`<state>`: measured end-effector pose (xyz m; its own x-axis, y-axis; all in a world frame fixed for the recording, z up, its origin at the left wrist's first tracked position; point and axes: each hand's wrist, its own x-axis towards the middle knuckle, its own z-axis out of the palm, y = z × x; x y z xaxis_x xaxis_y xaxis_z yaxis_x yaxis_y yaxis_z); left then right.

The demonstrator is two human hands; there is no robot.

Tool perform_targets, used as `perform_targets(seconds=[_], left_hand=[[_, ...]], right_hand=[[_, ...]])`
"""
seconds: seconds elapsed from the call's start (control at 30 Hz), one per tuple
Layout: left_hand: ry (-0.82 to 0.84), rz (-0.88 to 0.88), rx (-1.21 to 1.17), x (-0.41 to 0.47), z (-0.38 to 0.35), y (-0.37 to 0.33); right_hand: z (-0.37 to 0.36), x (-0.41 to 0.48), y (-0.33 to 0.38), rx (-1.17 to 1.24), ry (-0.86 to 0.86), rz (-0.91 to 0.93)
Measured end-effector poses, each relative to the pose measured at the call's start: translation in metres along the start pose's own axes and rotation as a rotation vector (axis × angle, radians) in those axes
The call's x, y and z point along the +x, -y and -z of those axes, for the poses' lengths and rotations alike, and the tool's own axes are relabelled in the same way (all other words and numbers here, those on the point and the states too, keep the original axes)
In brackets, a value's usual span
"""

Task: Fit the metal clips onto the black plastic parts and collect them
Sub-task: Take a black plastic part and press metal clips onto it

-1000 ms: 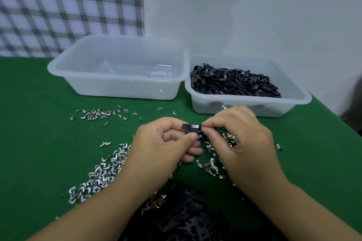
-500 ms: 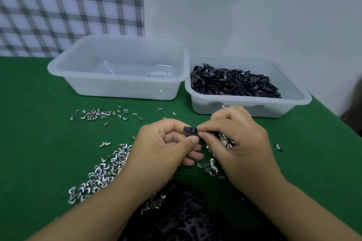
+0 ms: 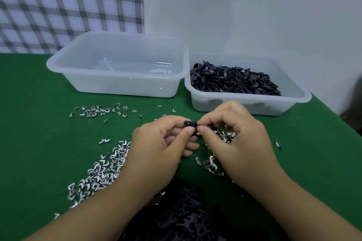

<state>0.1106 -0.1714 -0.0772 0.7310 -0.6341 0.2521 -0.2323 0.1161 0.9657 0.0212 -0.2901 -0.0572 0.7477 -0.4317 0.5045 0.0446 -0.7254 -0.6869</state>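
Head view, mid-assembly. My left hand [image 3: 156,146] pinches a black part [image 3: 188,124] between thumb and forefinger, raised above the cloth [image 3: 39,133] at the midline, where both hands can meet it in plain sight. My right hand [image 3: 237,143] closes thumb and forefinger tips on the part's right end. I judge a clip is being pressed home there, though the clip itself is too small to make out. Loose clips [image 3: 101,170] lie scattered left of the left wrist and further clips [image 3: 209,164] lie under the right hand, near enough for either hand to take one without reaching. A dark stock [image 3: 182,221] of black parts sits at the near edge between the forearms, presumably the unfitted supply. Two tubs stand touching at the far side. The right tub [image 3: 305,98] holds a heap [image 3: 235,82] of black pieces, likely the collected work; I cannot tell whether they carry clips. The left tub [image 3: 117,86] stands beside it. Seating is in hand; collecting is not yet done.
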Motion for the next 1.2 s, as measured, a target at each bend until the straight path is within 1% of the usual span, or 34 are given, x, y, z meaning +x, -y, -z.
perform_targets(seconds=[0.1,0.27,0.4,0.47,0.53,0.6,0.67,0.8,1.1,1.17,1.2], left_hand=[[0.004,-0.04,0.016,-0.001,0.0,0.0],[0.005,-0.068,0.023,-0.002,0.001,0.0],[-0.078,-0.048,-0.008,0.0,0.001,0.0],[-0.131,-0.03,-0.003,0.003,0.003,0.001],[-0.16,-0.003,-0.02,0.004,0.005,0.002],[-0.155,0.006,-0.013,0.004,0.005,0.002],[-0.148,0.005,0.0,0.003,0.004,0.003],[-0.149,0.012,-0.006,0.003,0.004,0.004],[-0.15,0.01,0.002,0.003,0.004,0.004],[-0.167,0.013,0.003,0.003,0.004,0.004],[-0.177,0.016,0.006,0.003,0.004,0.004]], right_hand=[[0.0,0.0,0.002,0.01,0.001,-0.029],[-0.001,0.001,0.006,-0.009,0.012,-0.006],[0.007,0.003,0.006,-0.039,0.055,-0.01],[0.013,0.005,0.004,-0.06,0.143,-0.06],[0.018,0.009,0.002,-0.126,0.308,-0.13],[0.022,0.01,-0.001,-0.216,0.45,-0.172],[0.027,0.011,-0.002,-0.279,0.53,-0.18],[0.029,0.01,0.0,-0.306,0.572,-0.171],[0.021,0.006,0.004,-0.44,0.691,-0.061],[0.023,0.006,0.004,-0.434,0.691,-0.062],[0.024,0.007,0.004,-0.405,0.661,-0.077]])
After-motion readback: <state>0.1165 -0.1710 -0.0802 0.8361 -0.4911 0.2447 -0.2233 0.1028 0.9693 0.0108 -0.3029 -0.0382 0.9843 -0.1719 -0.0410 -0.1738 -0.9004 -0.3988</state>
